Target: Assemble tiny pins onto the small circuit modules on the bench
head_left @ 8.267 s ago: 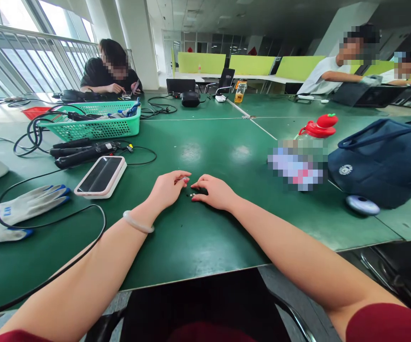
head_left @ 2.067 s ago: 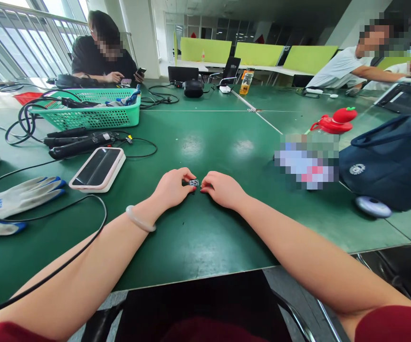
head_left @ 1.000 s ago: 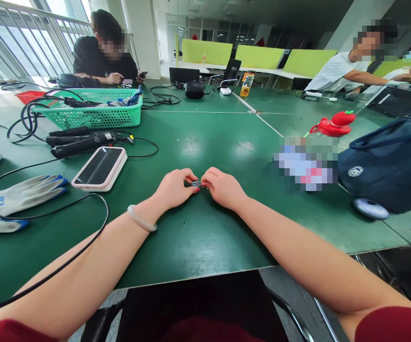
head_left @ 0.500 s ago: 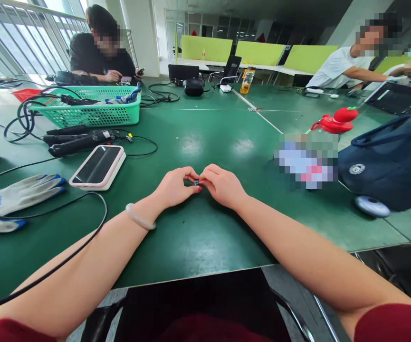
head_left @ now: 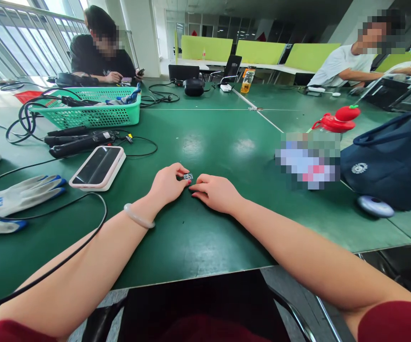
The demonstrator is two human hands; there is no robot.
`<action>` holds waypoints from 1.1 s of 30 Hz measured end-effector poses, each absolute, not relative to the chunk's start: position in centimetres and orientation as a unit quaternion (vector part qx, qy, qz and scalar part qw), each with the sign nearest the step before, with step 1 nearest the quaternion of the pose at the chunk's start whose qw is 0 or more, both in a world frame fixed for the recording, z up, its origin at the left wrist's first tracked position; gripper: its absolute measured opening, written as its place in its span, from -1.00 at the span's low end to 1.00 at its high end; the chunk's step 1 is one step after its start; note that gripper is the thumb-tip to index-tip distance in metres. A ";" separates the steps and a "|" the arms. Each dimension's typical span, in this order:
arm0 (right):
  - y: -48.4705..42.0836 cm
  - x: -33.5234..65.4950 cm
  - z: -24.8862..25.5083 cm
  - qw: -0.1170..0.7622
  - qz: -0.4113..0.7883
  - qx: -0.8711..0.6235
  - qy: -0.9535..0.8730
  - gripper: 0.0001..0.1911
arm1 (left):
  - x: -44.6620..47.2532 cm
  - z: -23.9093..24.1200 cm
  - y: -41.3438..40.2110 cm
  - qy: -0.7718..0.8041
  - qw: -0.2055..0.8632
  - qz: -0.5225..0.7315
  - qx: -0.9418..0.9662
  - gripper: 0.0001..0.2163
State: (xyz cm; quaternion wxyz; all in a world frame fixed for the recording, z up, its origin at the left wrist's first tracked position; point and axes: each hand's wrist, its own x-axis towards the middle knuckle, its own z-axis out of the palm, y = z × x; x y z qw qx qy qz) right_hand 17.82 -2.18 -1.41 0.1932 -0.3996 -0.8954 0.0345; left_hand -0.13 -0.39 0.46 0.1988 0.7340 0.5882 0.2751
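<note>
My left hand point(head_left: 167, 183) rests on the green table point(head_left: 198, 232) and pinches a tiny dark circuit board point(head_left: 187, 177) between thumb and fingertips. A pale bangle point(head_left: 138, 217) circles that wrist. My right hand point(head_left: 215, 192) lies just right of the board, fingers curled down onto the table, its fingertips a little short of the board; I cannot make out anything in it.
To the left lie a phone in a pink case point(head_left: 98, 166), white work gloves point(head_left: 16, 199), black cables point(head_left: 48, 209), dark tools point(head_left: 77, 141) and a green basket point(head_left: 91, 111). A navy bag point(head_left: 390, 161), a red-lidded bottle point(head_left: 337, 121) and a small round device point(head_left: 374, 206) stand right. Other people sit at the far side.
Half a second ago both hands pinched the small board together. Now my right hand has let go and dropped to the table, while my left hand keeps the board.
</note>
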 end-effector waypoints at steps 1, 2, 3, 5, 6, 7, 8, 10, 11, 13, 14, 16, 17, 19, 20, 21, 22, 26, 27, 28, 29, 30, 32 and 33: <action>-2.2 17.7 -1.5 0.187 0.030 -0.399 -0.897 -0.81 | -0.1 0.4 -0.4 0.590 0.199 0.276 0.733 -0.82; -2.2 17.7 -1.5 0.184 0.029 -0.401 -0.897 -0.82 | -0.1 0.4 -0.3 0.590 0.201 0.276 0.732 -0.82; -2.1 17.7 -1.4 0.185 0.030 -0.405 -0.895 -0.81 | -0.1 0.4 -0.3 0.590 0.204 0.276 0.731 -0.82; -1.9 17.9 -1.3 0.205 0.037 -0.418 -0.884 -0.81 | -0.1 0.4 -0.4 0.586 0.216 0.281 0.729 -0.82; -1.8 18.0 -1.2 0.223 0.043 -0.426 -0.876 -0.81 | -0.1 0.5 -0.4 0.582 0.225 0.284 0.728 -0.82; -1.7 18.2 -1.1 0.244 0.051 -0.435 -0.865 -0.81 | 0.0 0.5 -0.5 0.577 0.235 0.287 0.728 -0.82; -1.6 18.4 -1.1 0.264 0.059 -0.445 -0.854 -0.81 | 0.0 0.6 -0.5 0.572 0.243 0.290 0.727 -0.82; -1.5 18.6 -0.9 0.296 0.079 -0.462 -0.832 -0.81 | 0.1 0.7 -0.6 0.563 0.251 0.298 0.729 -0.82; -1.4 18.7 -0.8 0.306 0.091 -0.469 -0.823 -0.82 | 0.2 0.7 -0.7 0.559 0.251 0.303 0.730 -0.81; -1.4 18.7 -0.7 0.324 0.120 -0.479 -0.807 -0.84 | 0.3 0.8 -0.8 0.551 0.251 0.310 0.733 -0.82; -1.5 18.7 -0.7 0.332 0.133 -0.482 -0.800 -0.85 | 0.4 0.9 -0.9 0.546 0.251 0.313 0.736 -0.82; -1.5 18.6 -0.7 0.348 0.156 -0.485 -0.787 -0.86 | 0.5 1.0 -1.1 0.534 0.248 0.317 0.744 -0.83; -1.5 18.6 -0.7 0.353 0.163 -0.485 -0.783 -0.87 | 0.5 1.0 -1.1 0.528 0.245 0.319 0.748 -0.83; -1.5 18.6 -0.7 0.358 0.176 -0.482 -0.780 -0.86 | 0.6 1.1 -1.2 0.521 0.236 0.325 0.753 -0.82; -1.5 18.6 -0.8 0.360 0.181 -0.480 -0.780 -0.87 | 0.6 1.1 -1.3 0.518 0.233 0.329 0.754 -0.81; -1.5 18.6 -0.8 0.362 0.184 -0.478 -0.779 -0.87 | 0.6 1.1 -1.3 0.517 0.232 0.331 0.755 -0.81; -1.5 18.7 -0.8 0.366 0.187 -0.477 -0.777 -0.88 | 0.6 1.1 -1.3 0.515 0.233 0.332 0.755 -0.81; -1.5 18.8 -0.8 0.380 0.193 -0.473 -0.771 -0.89 | 0.6 1.0 -1.2 0.508 0.243 0.332 0.757 -0.80; -1.5 18.8 -0.8 0.381 0.194 -0.473 -0.770 -0.89 | 0.6 1.0 -1.2 0.506 0.245 0.334 0.756 -0.80; -1.6 18.8 -0.8 0.381 0.196 -0.473 -0.770 -0.89 | 0.6 0.9 -1.2 0.504 0.247 0.336 0.756 -0.80; -1.6 18.7 -0.8 0.381 0.198 -0.472 -0.770 -0.89 | 0.6 0.9 -1.2 0.503 0.248 0.338 0.756 -0.79; -1.6 18.7 -0.7 0.381 0.199 -0.471 -0.770 -0.89 | 0.6 1.0 -1.2 0.503 0.247 0.338 0.756 -0.79; -1.7 18.6 -0.6 0.383 0.200 -0.465 -0.772 -0.90 | 0.6 1.0 -1.3 0.504 0.245 0.336 0.757 -0.79; -1.7 18.6 -0.6 0.384 0.199 -0.463 -0.774 -0.90 | 0.6 1.0 -1.3 0.504 0.247 0.335 0.757 -0.79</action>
